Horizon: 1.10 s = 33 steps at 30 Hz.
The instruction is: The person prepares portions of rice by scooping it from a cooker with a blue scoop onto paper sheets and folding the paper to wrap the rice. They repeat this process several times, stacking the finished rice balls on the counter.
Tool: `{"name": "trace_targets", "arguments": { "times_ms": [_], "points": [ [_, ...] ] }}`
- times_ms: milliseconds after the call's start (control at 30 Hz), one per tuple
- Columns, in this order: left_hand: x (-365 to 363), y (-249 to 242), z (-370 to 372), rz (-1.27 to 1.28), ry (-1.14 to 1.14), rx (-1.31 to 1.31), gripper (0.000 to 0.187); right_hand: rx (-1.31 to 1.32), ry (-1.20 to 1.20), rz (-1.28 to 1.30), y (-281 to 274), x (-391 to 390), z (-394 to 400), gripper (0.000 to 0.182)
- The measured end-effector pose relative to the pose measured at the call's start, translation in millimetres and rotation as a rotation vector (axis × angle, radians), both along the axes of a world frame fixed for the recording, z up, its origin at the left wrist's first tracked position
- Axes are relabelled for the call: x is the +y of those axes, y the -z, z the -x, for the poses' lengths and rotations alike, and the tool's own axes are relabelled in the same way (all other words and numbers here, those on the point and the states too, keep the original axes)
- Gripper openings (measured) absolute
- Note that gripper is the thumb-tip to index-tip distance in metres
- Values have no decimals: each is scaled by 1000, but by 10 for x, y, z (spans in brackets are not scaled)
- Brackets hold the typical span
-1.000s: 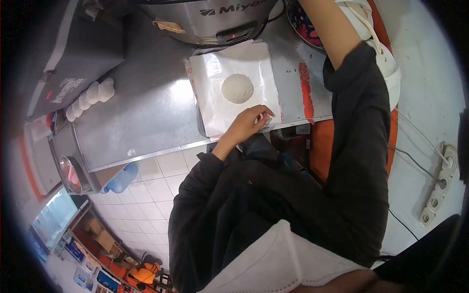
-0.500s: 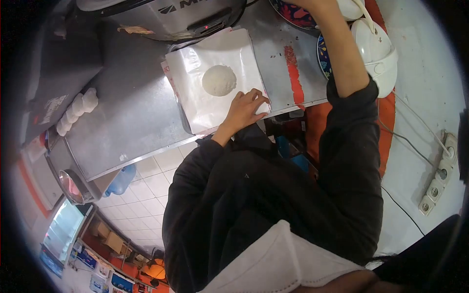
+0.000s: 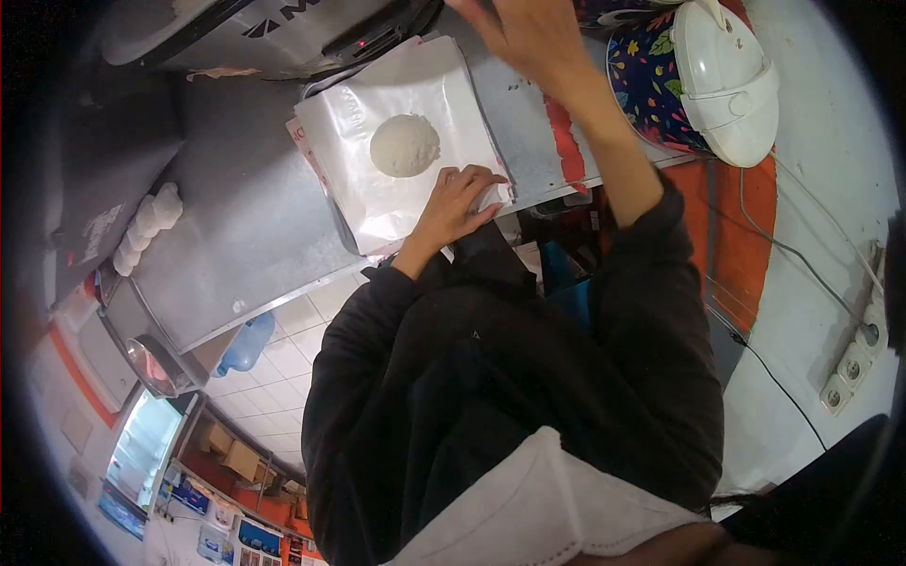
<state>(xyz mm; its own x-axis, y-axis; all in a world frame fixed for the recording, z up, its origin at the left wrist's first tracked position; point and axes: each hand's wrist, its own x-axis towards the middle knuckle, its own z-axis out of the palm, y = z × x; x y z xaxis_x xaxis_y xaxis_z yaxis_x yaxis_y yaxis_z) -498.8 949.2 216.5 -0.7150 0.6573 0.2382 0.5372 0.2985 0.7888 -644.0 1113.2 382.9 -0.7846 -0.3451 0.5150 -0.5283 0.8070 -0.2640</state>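
Observation:
A flat round mound of cooked rice (image 3: 406, 146) lies in the middle of a stack of white wrapping paper (image 3: 363, 203) on the metal counter. My left hand (image 3: 460, 203) is at the near right corner of the paper, its bent fingers and thumb closed on the turned-up corner. Over the counter, right of a big steel rice cooker (image 3: 326, 24), my right hand (image 3: 538, 42) is raised, thumb held away from the other fingers. Its fingertips are cut off by the top edge, and I see nothing in it.
A dark flowered bucket (image 3: 646, 85) with a white lid stands at the counter's right end. White rounded packets (image 3: 146, 226) line the left side, beside a dark box (image 3: 104, 160). Cables run to a power strip (image 3: 854, 363) on the right wall.
My right hand has come left from above the flowered buckets toward the rice cooker. My left hand stays at the paper's corner. The whole view has shifted slightly.

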Motion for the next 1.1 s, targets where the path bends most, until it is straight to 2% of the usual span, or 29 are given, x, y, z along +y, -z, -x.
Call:
{"name": "trace_targets", "arguments": {
  "times_ms": [33, 100, 167, 233, 267, 300, 333, 367, 433, 467, 500, 533, 567, 600, 667, 700, 733, 767, 833, 867, 900, 967, 1000, 1033, 1067, 1100],
  "points": [
    [-9, 67, -14, 1, -1, 3, 34, 3, -1, 1, 122, -8, -162, 66],
    [-33, 261, -53, -13, 25, -413, 32, -240, 213, 642, 474, -17, -544, 35],
    [-88, 183, -147, -21, -58, -361, 31, -201, 312, 805, 909, 69, -824, 28],
    [-116, 52, -222, -19, -140, -307, 29, -646, 415, 755, 1182, 147, -1163, 30],
    [-104, -69, -244, -118, -194, -274, 26, -651, 407, 763, 1110, 55, -1103, 30],
    [-88, -136, -260, -218, -245, -241, 23, -979, 421, 573, 1034, -48, -1030, 29],
    [-79, -37, -262, -173, -149, -181, 20, -1292, 426, 359, 976, -166, -975, 30],
    [-48, 89, -262, -171, -153, -172, 20, -1286, 419, 360, 1087, -292, -886, 30],
    [20, 311, -311, -25, -64, -183, 19, -621, 429, 215, 1516, -495, -608, 34],
    [63, 391, -334, 30, -60, -241, 21, -614, 417, 218, 1700, -488, -415, 34],
    [25, 296, -263, 34, -70, -234, 21, -512, 363, 326, 1876, -472, -205, 33],
    [-29, 120, -138, 84, -35, -106, 24, -407, 308, 433, 1949, -470, -68, 32],
    [-100, 35, -42, 136, 1, 22, 27, -400, 298, 438, 1840, -456, -14, 32],
    [-234, 117, 183, 126, -79, 98, 32, -507, 193, 543, 1723, -381, -2, 32],
    [-515, -577, 749, 154, -323, 154, 43, -704, -35, 659, 1356, -230, -54, 30],
    [-633, -635, 987, 232, -429, 264, 48, -707, -36, 656, 1338, -165, -72, 30],
    [-748, -602, 1194, 357, -423, 351, 44, -846, -147, 719, 1321, -107, -77, 29],
    [-834, -603, 1322, 355, -429, 352, 44, -983, -264, 779, 1307, -78, -72, 28],
    [-908, -663, 1529, 873, 73, 143, 33, -1035, -297, 770, 1322, -52, -66, 31],
    [-882, -685, 1490, 774, 48, 179, 24, -1095, -317, 773, 1360, -30, -84, 33],
    [-845, -699, 1534, 775, 55, 176, 24, -1098, -311, 777, 1446, 3, -70, 33],
    [-737, -861, 1686, 768, 301, -325, 26, -972, -105, 59, 1596, 40, -15, 28],
    [-710, -786, 1763, 755, 275, -441, 36, -978, -104, 64, 1614, 34, -74, 28],
    [-707, -676, 1802, 757, 274, -436, 36, -976, -49, 196, 1514, -16, -125, 28],
    [-709, -512, 1807, 669, 223, -450, 40, -968, 7, 329, 1433, -56, -191, 29],
    [-714, -345, 1808, 581, 175, -463, 44, -961, 10, 331, 1371, -87, -274, 29]
  ]
}}
